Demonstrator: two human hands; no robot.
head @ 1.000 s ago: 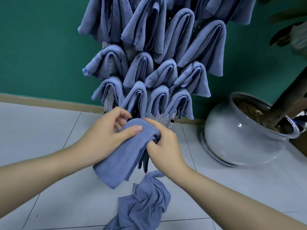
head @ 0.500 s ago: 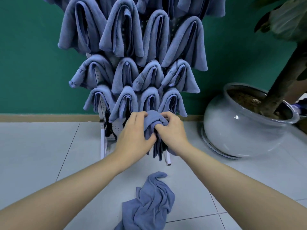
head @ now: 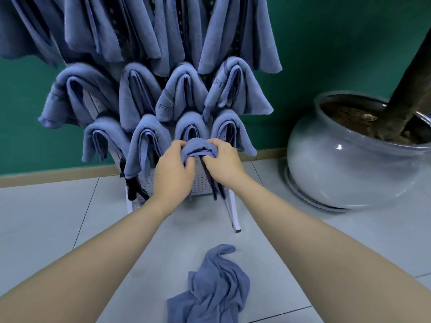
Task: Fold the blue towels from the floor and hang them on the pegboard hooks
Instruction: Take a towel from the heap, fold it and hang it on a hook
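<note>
**Folded towel held at the foot of the pegboard**

Both hands meet low on the white pegboard [head: 200, 181], near its bottom edge, each gripping the same folded blue towel [head: 198, 149]. The left hand [head: 173, 173] curls its fingers over the towel's left side, thumb underneath; the right hand [head: 222, 164] pinches the right side, fingers hooked over the top fold. The towel arches between them like a small hump, its loose ends hanging down in front of the perforated panel beside the right wrist. Whether it already sits on a hook cannot be told — the hands and cloth cover that spot.

Directly above, the hung towels [head: 149, 94] fill the board in rows, each draped over a hook in a folded arch; the lowest row touches the top of the held towel. Several carry a darker woven band with lettering.

On the grey tiled floor [head: 46, 217], near the bottom edge of the view and between the two forearms, lies a crumpled blue towel [head: 214, 285] — unfolded, twisted into loose ridges, well apart from the board's white legs [head: 234, 213].

To the right of the board stands a round glazed planter [head: 349, 159] on a ribbed saucer, holding soil and a thick trunk [head: 410, 89]. A green wall [head: 326, 43] runs behind everything.
</note>
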